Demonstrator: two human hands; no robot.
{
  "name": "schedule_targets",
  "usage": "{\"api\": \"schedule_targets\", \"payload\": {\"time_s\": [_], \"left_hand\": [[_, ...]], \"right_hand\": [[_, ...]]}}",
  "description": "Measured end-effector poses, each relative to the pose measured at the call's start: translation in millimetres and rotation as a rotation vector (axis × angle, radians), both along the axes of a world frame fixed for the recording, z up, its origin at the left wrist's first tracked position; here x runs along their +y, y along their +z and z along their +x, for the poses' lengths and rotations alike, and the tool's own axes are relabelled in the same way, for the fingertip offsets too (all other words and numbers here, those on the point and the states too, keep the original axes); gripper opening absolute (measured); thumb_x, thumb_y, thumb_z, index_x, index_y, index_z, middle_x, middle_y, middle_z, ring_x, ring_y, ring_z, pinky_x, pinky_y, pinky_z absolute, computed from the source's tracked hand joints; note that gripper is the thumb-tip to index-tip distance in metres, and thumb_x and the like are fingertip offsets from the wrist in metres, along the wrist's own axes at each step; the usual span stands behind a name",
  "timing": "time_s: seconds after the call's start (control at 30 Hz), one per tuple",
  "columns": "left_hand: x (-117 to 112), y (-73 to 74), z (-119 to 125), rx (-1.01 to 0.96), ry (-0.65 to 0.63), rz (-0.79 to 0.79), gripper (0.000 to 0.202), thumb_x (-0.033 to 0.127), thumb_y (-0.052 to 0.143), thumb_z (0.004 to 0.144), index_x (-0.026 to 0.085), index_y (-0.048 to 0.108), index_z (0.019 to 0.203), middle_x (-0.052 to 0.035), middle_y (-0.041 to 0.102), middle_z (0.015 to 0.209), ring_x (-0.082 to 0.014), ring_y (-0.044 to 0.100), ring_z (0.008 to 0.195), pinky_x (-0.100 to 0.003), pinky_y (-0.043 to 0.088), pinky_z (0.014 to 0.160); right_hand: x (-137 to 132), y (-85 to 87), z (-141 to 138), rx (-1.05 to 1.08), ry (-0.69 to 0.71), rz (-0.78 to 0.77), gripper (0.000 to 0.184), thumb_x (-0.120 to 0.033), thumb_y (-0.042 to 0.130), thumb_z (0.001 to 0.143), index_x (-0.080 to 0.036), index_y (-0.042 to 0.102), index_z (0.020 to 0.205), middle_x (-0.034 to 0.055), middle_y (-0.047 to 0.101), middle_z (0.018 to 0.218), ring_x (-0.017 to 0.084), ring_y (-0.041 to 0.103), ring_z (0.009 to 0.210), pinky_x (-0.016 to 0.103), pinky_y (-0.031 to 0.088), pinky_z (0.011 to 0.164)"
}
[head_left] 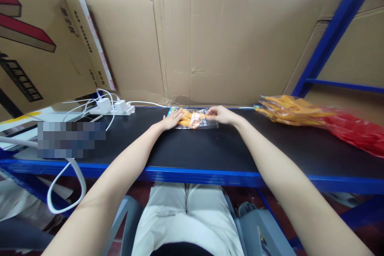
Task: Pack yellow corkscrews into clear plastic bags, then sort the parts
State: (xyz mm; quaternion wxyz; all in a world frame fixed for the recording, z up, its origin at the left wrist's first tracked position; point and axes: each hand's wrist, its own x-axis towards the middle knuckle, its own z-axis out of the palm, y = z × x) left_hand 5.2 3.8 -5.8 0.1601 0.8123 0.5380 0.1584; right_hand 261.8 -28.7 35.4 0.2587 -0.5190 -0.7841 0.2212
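A small clear plastic bag with orange pieces inside [193,119] lies on the black shelf top [210,148], near the cardboard back wall. My left hand [172,120] rests on the bag's left end, fingers laid flat over it. My right hand [220,115] pinches the bag's right end between thumb and fingers. Both arms reach forward across the shelf.
A heap of orange items on red plastic bags [318,118] lies at the right. A white power strip with plugs and cables [112,108] sits at the back left. Cardboard sheets [192,44] wall the back. A blue shelf edge [195,176] runs along the front.
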Motion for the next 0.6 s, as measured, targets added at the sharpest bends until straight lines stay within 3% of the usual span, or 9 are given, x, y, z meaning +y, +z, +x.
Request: {"api": "schedule_targets", "payload": {"time_s": [0.2, 0.37, 0.6], "left_hand": [[-1.5, 0.3, -0.3, -0.013, -0.022, 0.005, 0.061, 0.058, 0.006, 0.088, 0.033, 0.012, 0.144, 0.0002, 0.011, 0.152, -0.0277, 0.008, 0.14, -0.067, 0.002, 0.102], [-1.0, -0.8, -1.0, -0.075, -0.01, -0.003, 0.063, 0.059, 0.005, 0.088, 0.033, 0.014, 0.144, -0.0013, 0.015, 0.151, -0.0293, 0.011, 0.139, -0.064, 0.001, 0.104], [5.8, -5.5, -1.4, -0.187, 0.009, -0.009, 0.065, 0.062, 0.008, 0.087, 0.032, 0.019, 0.144, -0.0026, 0.02, 0.15, -0.0306, 0.012, 0.139, -0.063, -0.004, 0.104]], "right_hand": [[5.8, -12.8, -8.3, 0.137, 0.023, -0.033, 0.008, -0.016, 0.064, 0.068, -0.012, 0.061, 0.074, 0.0007, 0.061, 0.068, 0.009, 0.053, 0.063, 0.023, 0.045, 0.067], [11.8, -20.4, -13.6, 0.297, 0.005, -0.044, 0.008, -0.012, 0.063, 0.067, -0.012, 0.062, 0.074, 0.0018, 0.062, 0.072, 0.009, 0.054, 0.065, 0.022, 0.045, 0.067], [15.9, -25.2, -14.9, 0.318, 0.02, -0.092, 0.012, -0.002, 0.06, 0.064, -0.013, 0.062, 0.067, 0.0015, 0.063, 0.069, 0.01, 0.057, 0.064, 0.022, 0.047, 0.067]]}}
